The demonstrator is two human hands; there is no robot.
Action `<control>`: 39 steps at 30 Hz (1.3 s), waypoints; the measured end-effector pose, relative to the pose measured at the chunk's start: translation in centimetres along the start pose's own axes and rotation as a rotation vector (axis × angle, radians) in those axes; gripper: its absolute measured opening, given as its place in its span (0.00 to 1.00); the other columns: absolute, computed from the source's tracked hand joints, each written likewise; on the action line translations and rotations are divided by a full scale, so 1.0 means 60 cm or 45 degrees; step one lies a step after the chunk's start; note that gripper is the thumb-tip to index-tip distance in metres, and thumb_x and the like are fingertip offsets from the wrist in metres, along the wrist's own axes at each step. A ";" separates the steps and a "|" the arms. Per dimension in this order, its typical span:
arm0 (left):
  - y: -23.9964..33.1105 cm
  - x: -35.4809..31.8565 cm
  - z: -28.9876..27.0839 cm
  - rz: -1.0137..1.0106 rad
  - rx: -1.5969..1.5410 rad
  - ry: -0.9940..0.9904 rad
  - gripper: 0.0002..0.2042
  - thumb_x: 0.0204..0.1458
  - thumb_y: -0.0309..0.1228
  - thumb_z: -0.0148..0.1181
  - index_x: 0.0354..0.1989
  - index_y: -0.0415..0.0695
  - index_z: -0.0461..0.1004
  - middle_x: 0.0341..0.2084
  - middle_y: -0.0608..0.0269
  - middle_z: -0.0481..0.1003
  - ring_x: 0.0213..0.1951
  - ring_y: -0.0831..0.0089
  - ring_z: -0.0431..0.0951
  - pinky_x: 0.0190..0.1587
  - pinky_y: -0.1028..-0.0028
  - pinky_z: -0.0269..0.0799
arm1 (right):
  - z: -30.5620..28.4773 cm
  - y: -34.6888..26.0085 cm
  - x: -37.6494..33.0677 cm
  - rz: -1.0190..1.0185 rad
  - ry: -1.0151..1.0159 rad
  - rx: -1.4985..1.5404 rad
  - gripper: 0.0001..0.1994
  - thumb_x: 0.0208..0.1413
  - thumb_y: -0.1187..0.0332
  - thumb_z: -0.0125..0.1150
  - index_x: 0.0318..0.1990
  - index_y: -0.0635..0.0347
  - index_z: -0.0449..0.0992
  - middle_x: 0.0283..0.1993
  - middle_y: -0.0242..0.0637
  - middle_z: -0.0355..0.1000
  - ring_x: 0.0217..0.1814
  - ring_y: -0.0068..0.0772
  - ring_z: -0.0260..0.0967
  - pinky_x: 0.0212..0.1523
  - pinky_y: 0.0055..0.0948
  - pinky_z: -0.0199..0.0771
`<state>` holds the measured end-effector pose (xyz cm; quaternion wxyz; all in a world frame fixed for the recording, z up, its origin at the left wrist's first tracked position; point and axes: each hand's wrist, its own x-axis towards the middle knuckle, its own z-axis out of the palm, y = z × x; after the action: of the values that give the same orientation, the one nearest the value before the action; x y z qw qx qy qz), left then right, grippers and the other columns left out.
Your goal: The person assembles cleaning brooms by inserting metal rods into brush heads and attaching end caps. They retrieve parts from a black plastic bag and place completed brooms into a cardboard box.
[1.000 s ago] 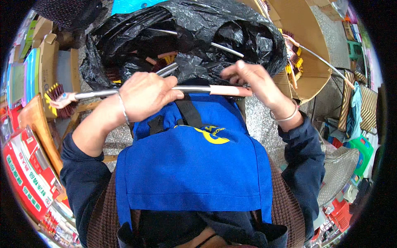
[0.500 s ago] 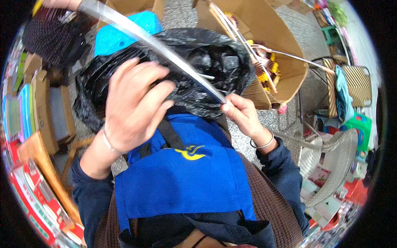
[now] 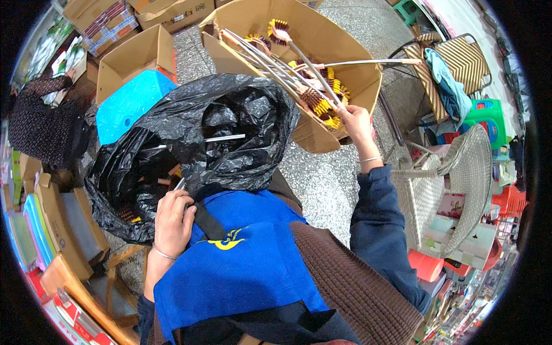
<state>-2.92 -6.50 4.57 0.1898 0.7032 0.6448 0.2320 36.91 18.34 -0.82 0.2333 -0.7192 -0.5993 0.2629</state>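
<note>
A long-handled brush [image 3: 307,61] with a silver shaft and a brown-and-yellow bristle head lies slanted over the cardboard box [image 3: 247,16]. My right hand [image 3: 357,127] is closed on its pink handle end at the box's near side. Low on the left, at the near edge of a black plastic bag [image 3: 198,150], my left hand [image 3: 174,217] has its fingers closed round a silver rod [image 3: 181,184]; only a short tip shows. Brush parts [image 3: 172,172] are visible in the bag's opening, and a silver shaft [image 3: 225,138] crosses its folds.
More long-handled brushes [image 3: 259,57] fill the box. A blue plastic container [image 3: 129,106] and an open carton [image 3: 135,60] stand beyond the bag. Another person [image 3: 43,121] is at far left. A wicker chair [image 3: 460,190] and a folding chair [image 3: 468,66] are at right.
The view has swung toward the right. My right hand has gone from the shaft over the bag to a brush in the box. My left hand has lowered and closed at the bag's edge.
</note>
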 end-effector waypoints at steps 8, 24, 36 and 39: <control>-0.003 0.001 0.011 -0.021 -0.019 -0.064 0.06 0.45 0.20 0.57 0.32 0.40 0.70 0.33 0.55 0.70 0.37 0.55 0.71 0.41 0.64 0.66 | 0.017 0.116 0.055 -0.057 0.261 0.241 0.19 0.45 0.70 0.65 0.47 0.64 0.75 0.41 0.42 0.76 0.38 0.29 0.74 0.43 0.27 0.72; -0.008 -0.006 0.022 -0.136 -0.063 -0.170 0.04 0.48 0.22 0.55 0.32 0.39 0.71 0.30 0.53 0.71 0.35 0.53 0.72 0.38 0.63 0.67 | 0.030 0.003 0.026 -0.532 0.523 0.182 0.07 0.45 0.73 0.59 0.34 0.61 0.77 0.37 0.40 0.75 0.42 0.41 0.72 0.46 0.35 0.70; -0.036 -0.031 0.013 -0.295 0.143 -0.014 0.05 0.50 0.28 0.54 0.33 0.41 0.70 0.30 0.51 0.70 0.34 0.50 0.72 0.37 0.59 0.67 | 0.122 -0.173 -0.026 -0.910 0.140 0.377 0.07 0.48 0.77 0.58 0.37 0.63 0.76 0.37 0.41 0.74 0.39 0.34 0.72 0.43 0.29 0.71; -0.072 -0.038 -0.008 -0.432 0.118 0.179 0.04 0.49 0.26 0.53 0.32 0.41 0.70 0.29 0.50 0.70 0.34 0.50 0.72 0.37 0.59 0.67 | 0.116 -0.228 -0.098 -1.082 0.042 0.413 0.07 0.50 0.77 0.58 0.37 0.62 0.76 0.39 0.41 0.74 0.43 0.36 0.72 0.46 0.30 0.70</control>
<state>-6.84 -8.36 2.33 0.1480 0.5744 0.7758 0.2152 21.39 15.07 3.45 0.4396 -0.3679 -0.7885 0.2228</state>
